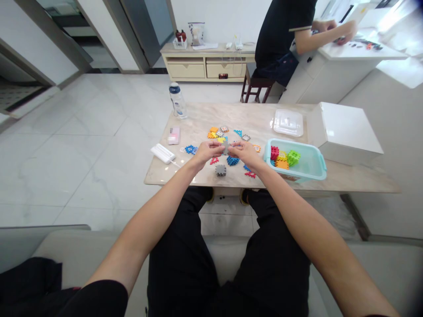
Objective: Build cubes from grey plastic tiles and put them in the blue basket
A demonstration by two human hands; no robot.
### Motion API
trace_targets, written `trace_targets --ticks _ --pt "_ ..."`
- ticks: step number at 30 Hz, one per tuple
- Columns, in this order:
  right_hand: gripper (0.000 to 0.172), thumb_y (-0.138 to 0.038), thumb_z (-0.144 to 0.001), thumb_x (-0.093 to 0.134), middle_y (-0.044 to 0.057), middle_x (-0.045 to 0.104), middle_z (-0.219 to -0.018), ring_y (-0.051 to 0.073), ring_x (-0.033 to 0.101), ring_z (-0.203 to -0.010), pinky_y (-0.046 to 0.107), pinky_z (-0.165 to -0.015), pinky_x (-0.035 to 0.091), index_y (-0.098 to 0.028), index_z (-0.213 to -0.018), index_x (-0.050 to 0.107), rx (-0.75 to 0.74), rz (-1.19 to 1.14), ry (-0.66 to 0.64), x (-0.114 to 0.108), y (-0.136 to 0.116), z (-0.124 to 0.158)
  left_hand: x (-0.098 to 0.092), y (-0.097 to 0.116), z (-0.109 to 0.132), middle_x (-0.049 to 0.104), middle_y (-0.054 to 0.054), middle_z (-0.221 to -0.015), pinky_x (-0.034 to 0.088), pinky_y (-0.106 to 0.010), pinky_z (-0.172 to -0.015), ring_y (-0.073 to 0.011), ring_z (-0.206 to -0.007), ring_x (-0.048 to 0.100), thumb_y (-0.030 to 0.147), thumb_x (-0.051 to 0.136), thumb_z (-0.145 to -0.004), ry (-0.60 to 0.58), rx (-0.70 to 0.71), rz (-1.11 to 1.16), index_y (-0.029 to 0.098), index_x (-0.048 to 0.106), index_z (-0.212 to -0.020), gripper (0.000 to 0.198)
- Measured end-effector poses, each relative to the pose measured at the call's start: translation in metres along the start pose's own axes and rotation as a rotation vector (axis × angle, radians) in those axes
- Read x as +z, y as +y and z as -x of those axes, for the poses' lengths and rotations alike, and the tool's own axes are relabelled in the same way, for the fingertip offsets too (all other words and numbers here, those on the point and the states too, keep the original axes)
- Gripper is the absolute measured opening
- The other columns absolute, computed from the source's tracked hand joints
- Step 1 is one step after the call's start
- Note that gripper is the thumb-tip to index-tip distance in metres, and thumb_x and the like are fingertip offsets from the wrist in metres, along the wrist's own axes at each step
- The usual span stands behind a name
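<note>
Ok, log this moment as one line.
left hand | right hand | both on grey interlocking block | grey cube nearby

Grey plastic tile (225, 147) pinched between left hand (206, 152) and right hand (243, 152).

A water bottle (177, 100) is stood at the far left corner of the marble tabletop (198, 116); a clear plastic lid (288, 122) is laid near the far edge, and a white box (343, 132) is set at the right end.

Head view, down onto plastic tiles (213, 134), edges seemingly warped.
</note>
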State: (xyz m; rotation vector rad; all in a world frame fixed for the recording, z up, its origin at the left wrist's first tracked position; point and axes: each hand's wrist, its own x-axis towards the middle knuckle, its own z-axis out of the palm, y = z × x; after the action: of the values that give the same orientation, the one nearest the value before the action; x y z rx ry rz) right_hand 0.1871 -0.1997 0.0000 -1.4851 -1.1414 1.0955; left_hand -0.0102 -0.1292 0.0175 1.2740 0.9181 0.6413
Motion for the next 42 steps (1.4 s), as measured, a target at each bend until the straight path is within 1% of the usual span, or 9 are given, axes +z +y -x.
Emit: trace_targets --ticks 3,6,10,16,20,23,26,32,42 --pt "0.045 -0.032 -0.090 0.080 0.014 0.079 -0.117 0.029 0.074 -0.110 0.045 -0.098 0.060 -0.018 -0.130 0.066 -0.192 0.422 -0.043 -0.006 -0.001 0.006 -0.004 -0.004 -0.001 0.077 -0.004 -0.084 0.053 -0.030 -0.078 -0.0148 -0.076 0.067 0.043 0.093 -0.070 0.000 0.005 -0.098 0.015 0.080 -0.091 0.037" --pt "0.062 -0.030 -0.090 0.083 0.017 0.068 -0.145 0.034 0.062 -0.136 0.051 -0.118 0.048 -0.020 -0.147 0.062 -0.458 0.826 -0.157 -0.013 -0.003 0.011 -0.007 -0.009 -0.001 0.073 -0.002 -0.071 0.045 -0.027 -0.063 -0.0128 -0.064 0.058 0.039 0.089 -0.072 -0.044 0.000 -0.253 0.015 0.081 -0.083 0.028" --pt "0.044 -0.038 -0.100 0.074 0.015 0.067 -0.144 0.032 0.059 -0.135 0.047 -0.118 0.046 -0.020 -0.140 0.069 -0.576 0.998 -0.309 -0.009 -0.005 0.011 -0.005 -0.017 -0.003 0.065 0.002 -0.060 0.037 -0.025 -0.055 -0.0105 -0.054 0.052 0.032 0.092 -0.069 -0.071 -0.089 -0.233 0.015 0.078 -0.089 0.030" --pt "0.038 -0.037 -0.100 0.076 0.015 0.072 -0.131 0.031 0.062 -0.126 0.041 -0.110 0.046 -0.016 -0.131 0.073 -0.537 1.093 -0.329 0.007 0.000 0.007 -0.004 -0.024 -0.010 0.066 0.001 -0.059 0.043 -0.025 -0.057 -0.0120 -0.054 0.059 0.027 0.096 -0.073 -0.002 -0.185 -0.237 0.017 0.072 -0.094 0.034" --pt "0.045 -0.038 -0.099 0.078 0.016 0.070 -0.131 0.030 0.064 -0.124 0.038 -0.108 0.047 -0.014 -0.136 0.070 -0.450 1.135 -0.326 0.011 0.008 0.003 -0.014 -0.023 -0.013 0.079 -0.008 -0.083 0.057 -0.032 -0.074 -0.0200 -0.074 0.075 0.034 0.083 -0.088 0.101 -0.192 -0.418 0.018 0.072 -0.098 0.022" --pt "0.050 -0.043 -0.095 0.083 0.017 0.069 -0.130 0.031 0.066 -0.118 0.037 -0.101 0.050 -0.014 -0.134 0.072 -0.353 1.186 -0.345 0.014 0.014 0.002 -0.027 -0.020 -0.016 0.082 -0.012 -0.109 0.058 -0.036 -0.093 -0.0248 -0.101 0.077 0.032 0.069 -0.097 0.281 -0.077 -0.604 0.020 0.073 -0.106 0.016" --pt "0.047 -0.045 -0.094 0.084 0.017 0.069 -0.129 0.031 0.067 -0.116 0.035 -0.099 0.052 -0.014 -0.128 0.075 -0.303 1.222 -0.415 0.019 0.019 0.002 -0.038 -0.018 -0.015 0.081 -0.012 -0.119 0.055 -0.039 -0.102 -0.0275 -0.115 0.074 0.031 0.062 -0.101 0.415 0.053 -0.833 0.021 0.074 -0.111 0.019" --pt "0.046 -0.045 -0.096 0.082 0.017 0.068 -0.131 0.030 0.068 -0.119 0.034 -0.105 0.051 -0.012 -0.128 0.075 -0.294 1.260 -0.492 0.033 0.024 0.003 -0.039 -0.016 -0.009 0.083 -0.010 -0.117 0.055 -0.036 -0.096 -0.0271 -0.112 0.075 0.034 0.060 -0.102 0.400 0.062 -0.951 0.023 0.076 -0.110 0.021" --pt "0.044 -0.044 -0.093 0.084 0.018 0.068 -0.129 0.034 0.067 -0.121 0.040 -0.104 0.054 -0.013 -0.124 0.076 -0.316 1.332 -0.481 0.042 0.030 0.000 -0.037 -0.011 -0.005 0.083 -0.009 -0.117 0.054 -0.035 -0.094 -0.0270 -0.111 0.074 0.031 0.060 -0.101 0.380 0.042 -0.919 0.023 0.076 -0.109 0.020"
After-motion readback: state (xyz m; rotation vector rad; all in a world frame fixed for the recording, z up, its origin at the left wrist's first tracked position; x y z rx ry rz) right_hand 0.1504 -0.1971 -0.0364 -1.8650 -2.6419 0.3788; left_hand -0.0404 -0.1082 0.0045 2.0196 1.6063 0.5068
